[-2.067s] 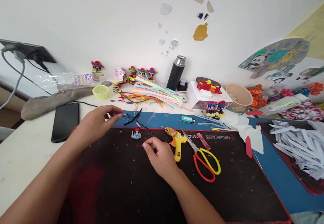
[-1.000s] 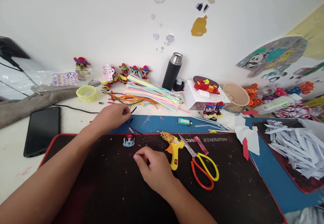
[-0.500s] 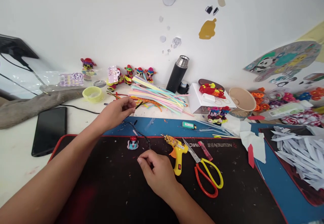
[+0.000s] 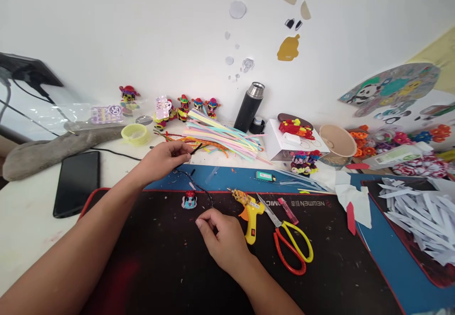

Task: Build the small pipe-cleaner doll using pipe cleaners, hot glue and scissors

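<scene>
A thin black pipe cleaner (image 4: 196, 185) curves between my two hands. My left hand (image 4: 162, 162), raised over the back edge of the mat, pinches it, and a short black end sticks out past the fingertips. Lower and to the right, my right hand (image 4: 223, 239) is closed where the strand's other end goes behind its fingers. A small light-blue and red figure piece (image 4: 189, 200) lies on the mat between the hands. Close to my right hand are a yellow glue gun (image 4: 251, 215) and scissors (image 4: 293, 244) with one red and one yellow handle.
Pastel strips (image 4: 220, 134) are piled at the back, beside several small figures (image 4: 183, 106). A black flask (image 4: 249, 108) stands by a white box (image 4: 280, 142). Cut white paper strips (image 4: 423, 220) lie at right, a phone (image 4: 77, 182) at left, a yellow tape roll (image 4: 136, 134) behind it.
The view has shifted slightly. Both hands keep nearly the same pose with the black pipe cleaner between them.
</scene>
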Demonstrator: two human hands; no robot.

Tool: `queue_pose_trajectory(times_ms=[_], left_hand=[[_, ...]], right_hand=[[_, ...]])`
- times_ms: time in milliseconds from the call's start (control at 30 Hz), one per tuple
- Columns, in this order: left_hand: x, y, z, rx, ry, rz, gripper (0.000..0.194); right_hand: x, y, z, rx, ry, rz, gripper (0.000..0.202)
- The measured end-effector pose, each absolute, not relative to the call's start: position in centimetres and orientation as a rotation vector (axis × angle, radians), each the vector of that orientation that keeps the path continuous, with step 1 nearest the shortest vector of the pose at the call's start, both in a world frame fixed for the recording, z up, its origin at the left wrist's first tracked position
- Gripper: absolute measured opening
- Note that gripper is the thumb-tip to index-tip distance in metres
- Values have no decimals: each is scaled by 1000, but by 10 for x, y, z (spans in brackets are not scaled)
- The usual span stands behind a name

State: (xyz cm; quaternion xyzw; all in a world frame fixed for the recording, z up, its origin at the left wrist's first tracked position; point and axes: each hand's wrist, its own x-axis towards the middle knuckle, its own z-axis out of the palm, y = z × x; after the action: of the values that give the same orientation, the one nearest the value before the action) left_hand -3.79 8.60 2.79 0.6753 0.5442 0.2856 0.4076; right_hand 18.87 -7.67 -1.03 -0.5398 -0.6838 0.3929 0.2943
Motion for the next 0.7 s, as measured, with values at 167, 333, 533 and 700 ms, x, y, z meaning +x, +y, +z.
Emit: queue_pose_trajectory(times_ms=[167, 333, 533, 700], left_hand=[[-32, 81, 40, 1721, 1373, 703, 37], [-31, 71, 43, 1777, 1384, 679, 38], [-34, 47, 46, 1815, 1366, 616, 39], [-29, 19, 46, 1804, 1347, 549, 37]], right_hand=[[188, -76, -11, -1444, -1786, 1043, 21], [188, -75, -12, -1445, -1768, 1035, 21], [188, -75, -14, -1435, -1762, 1014, 23], [189, -76, -12, -1424, -1756, 1003, 24]])
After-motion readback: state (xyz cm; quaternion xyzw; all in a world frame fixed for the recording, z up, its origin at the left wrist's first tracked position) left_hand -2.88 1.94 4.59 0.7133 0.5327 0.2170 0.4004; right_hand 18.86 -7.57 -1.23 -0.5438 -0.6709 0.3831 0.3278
